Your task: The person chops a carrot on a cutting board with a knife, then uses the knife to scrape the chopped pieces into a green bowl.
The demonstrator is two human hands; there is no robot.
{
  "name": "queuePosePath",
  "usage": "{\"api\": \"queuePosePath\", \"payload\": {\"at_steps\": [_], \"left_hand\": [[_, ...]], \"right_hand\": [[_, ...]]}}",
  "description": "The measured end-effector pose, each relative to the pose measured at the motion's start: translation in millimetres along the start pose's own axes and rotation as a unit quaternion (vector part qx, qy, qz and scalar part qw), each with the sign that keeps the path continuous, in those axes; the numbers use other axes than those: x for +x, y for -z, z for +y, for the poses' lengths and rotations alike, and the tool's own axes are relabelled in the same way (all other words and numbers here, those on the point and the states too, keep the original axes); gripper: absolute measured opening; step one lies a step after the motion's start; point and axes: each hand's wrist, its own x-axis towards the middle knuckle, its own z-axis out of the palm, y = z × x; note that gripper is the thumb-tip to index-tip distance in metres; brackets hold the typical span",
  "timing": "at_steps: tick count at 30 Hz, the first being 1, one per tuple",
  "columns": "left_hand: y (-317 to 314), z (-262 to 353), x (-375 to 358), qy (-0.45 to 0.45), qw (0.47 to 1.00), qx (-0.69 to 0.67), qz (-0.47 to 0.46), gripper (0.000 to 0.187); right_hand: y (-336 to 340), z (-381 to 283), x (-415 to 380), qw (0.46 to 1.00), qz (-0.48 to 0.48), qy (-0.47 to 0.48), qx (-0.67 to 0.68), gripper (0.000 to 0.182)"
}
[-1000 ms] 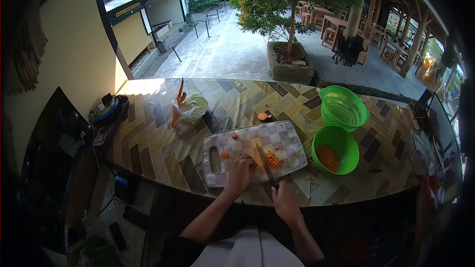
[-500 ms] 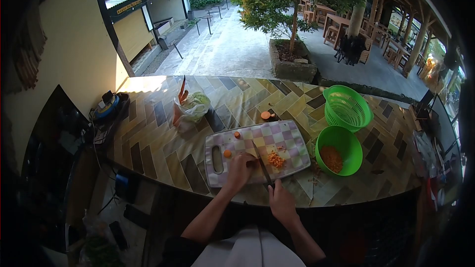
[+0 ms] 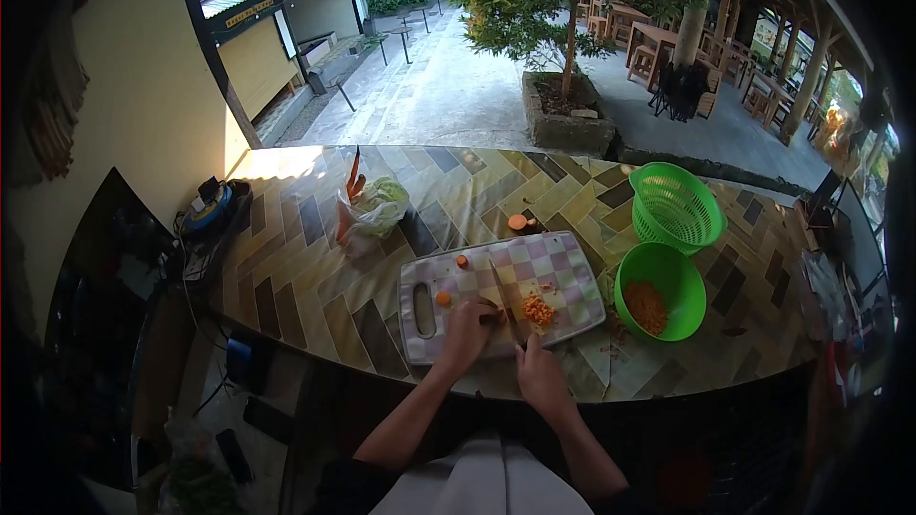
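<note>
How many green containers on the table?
2: the basket at the back, and the bowl in front of it, right of the board, holding orange bits. No others visible.

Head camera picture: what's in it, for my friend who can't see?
A person's right hand holds a knife between the left hand and chopped orange bits, at a checkered cutting board. At right, a green bowl holds more orange bits; a green colander sits behind.

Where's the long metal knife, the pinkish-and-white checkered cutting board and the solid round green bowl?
Long metal knife [image 3: 508, 305], head view: on the blade.
Pinkish-and-white checkered cutting board [image 3: 561, 257], head view: bare top near the far right corner.
Solid round green bowl [image 3: 684, 288], head view: bare inner wall.
</note>
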Motion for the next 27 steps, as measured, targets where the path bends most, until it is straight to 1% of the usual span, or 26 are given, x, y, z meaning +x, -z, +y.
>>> {"api": "queuePosePath", "payload": {"at_steps": [2, 5, 7, 10, 13, 16, 17, 19, 23, 27], "left_hand": [[1, -3, 0, -0.005, 1.000, -0.010, -0.011, 0.014], [4, 4, 2, 0.021, 1.000, -0.005, -0.023, 0.013], [5, 6, 1, 0.011, 1.000, 0.003, -0.015, 0.014], [4, 4, 1, -0.009, 0.999, 0.027, -0.016, 0.015], [2, 0, -2, -0.021, 0.999, 0.033, -0.017, 0.013], [3, 3, -6, -0.030, 0.999, 0.019, -0.011, 0.013], [4, 5, -6, -0.034, 0.999, 0.011, -0.009, 0.013], [3, 5, -4, -0.010, 1.000, 0.008, -0.007, 0.013], [6, 10, -4, 0.016, 1.000, -0.003, -0.015, 0.014], [4, 8, -7, 0.003, 1.000, 0.006, -0.005, 0.014]], "right_hand": [[1, 0, -6, 1.000, -0.006, -0.006, 0.003, 0.025], [2, -6, -14, 1.000, -0.014, -0.024, -0.005, 0.025], [2, -9, -14, 1.000, -0.017, -0.022, -0.008, 0.025], [4, -14, -8, 0.997, -0.054, -0.048, -0.042, 0.027], [-17, -3, 7, 0.999, 0.019, -0.013, -0.049, 0.025], [-15, -3, 14, 0.999, 0.033, 0.006, -0.025, 0.026], [-11, -5, 13, 1.000, 0.027, -0.001, -0.013, 0.026], [1, -8, 3, 1.000, 0.016, -0.021, 0.009, 0.026], [-2, -4, -8, 1.000, -0.001, -0.018, -0.002, 0.025], [-1, -14, -9, 0.999, -0.028, -0.043, -0.014, 0.026]]}}
